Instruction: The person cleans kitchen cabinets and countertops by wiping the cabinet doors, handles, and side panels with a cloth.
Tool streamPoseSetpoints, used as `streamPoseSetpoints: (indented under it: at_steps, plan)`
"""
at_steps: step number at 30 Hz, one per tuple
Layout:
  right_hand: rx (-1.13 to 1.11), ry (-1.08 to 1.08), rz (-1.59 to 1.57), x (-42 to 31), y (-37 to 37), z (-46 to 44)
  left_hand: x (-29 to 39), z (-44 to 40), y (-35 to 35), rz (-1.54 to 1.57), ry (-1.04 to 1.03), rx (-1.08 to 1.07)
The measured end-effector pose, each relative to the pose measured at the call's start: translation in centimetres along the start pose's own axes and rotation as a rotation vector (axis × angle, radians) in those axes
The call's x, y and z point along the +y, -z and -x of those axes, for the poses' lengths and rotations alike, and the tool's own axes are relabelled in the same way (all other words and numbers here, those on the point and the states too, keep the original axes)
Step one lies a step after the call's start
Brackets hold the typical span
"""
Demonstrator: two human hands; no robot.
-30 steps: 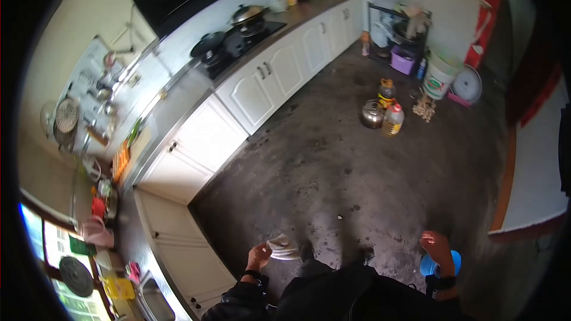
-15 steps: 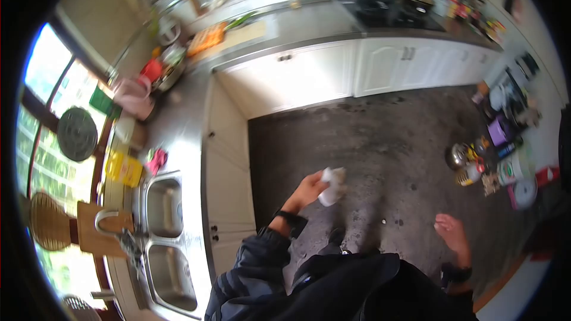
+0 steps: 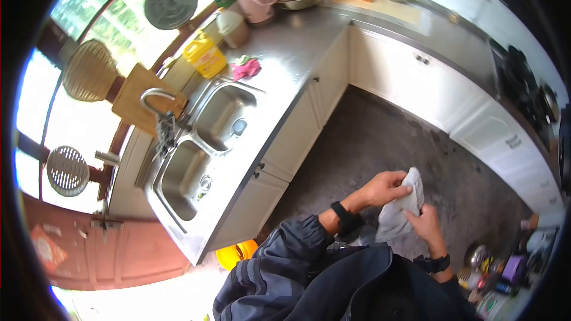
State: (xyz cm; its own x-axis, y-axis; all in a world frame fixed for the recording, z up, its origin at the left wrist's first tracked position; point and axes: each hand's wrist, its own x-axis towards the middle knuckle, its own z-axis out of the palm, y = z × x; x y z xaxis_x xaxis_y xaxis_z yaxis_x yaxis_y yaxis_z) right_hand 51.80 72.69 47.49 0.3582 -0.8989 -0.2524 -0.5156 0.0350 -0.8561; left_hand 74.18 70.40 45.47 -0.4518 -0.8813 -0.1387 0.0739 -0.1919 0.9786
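Observation:
A whitish cloth [image 3: 392, 217] hangs between my two hands, above the dark floor and in front of my body. My left hand [image 3: 383, 190] pinches its upper part, thumb and fingers closed on it. Lower on the right side, my right hand [image 3: 426, 224] grips the cloth's edge with the thumb on top. Both wrists wear black bands. To the left of the hands are white cabinet doors [image 3: 288, 151] below the steel counter.
A double sink [image 3: 226, 116] with a curved faucet [image 3: 157, 98] is set in the counter [image 3: 285, 53]. Beside it are a yellow jug [image 3: 205, 56] and a pink cloth [image 3: 245, 69]. An orange basin [image 3: 235, 254] is at lower left; a kettle [image 3: 476, 255] and bottles stand at lower right.
The view has swung left toward the sink and window. My right hand, empty and apart before, has come to the cloth and taken hold of it; my left hand still holds it, now raised.

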Motion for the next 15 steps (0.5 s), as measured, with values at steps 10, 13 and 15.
streamPoseSetpoints:
  at_steps: [10,13,15]
  plan:
    - [-0.174,0.122,0.194,1.0,2.0,-11.8,-1.2,7.6,8.8,-0.386,0.209,0.603]
    - [-0.276,0.126,0.21,0.0,0.4,-14.7,-3.3,10.3,10.8,-0.351,0.298,0.72]
    - [-0.332,0.114,0.212,-1.2,-0.9,-16.2,-4.3,11.6,12.1,-0.338,0.371,0.743]
